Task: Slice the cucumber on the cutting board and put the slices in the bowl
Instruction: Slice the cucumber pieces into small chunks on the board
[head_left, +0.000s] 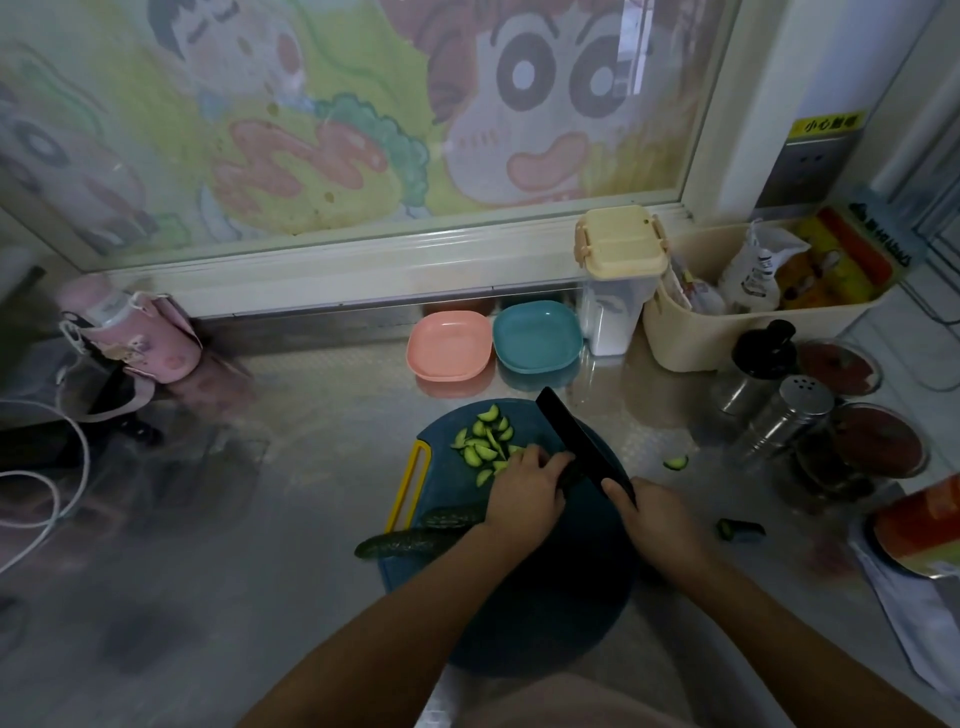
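Here the left hand (524, 488) curls its fingers over a cucumber piece (567, 472) on the round blue cutting board (545, 623), tight against the black knife (574, 439). The right hand (655, 514) grips the knife's handle with clenched fingers. Cut slices (483, 441) lie heaped on the board's far part, and two long cucumber halves (405, 543) lie at its left edge. A pink bowl (449, 345) and a blue bowl (537, 338) sit beyond on the worktop (260, 467).
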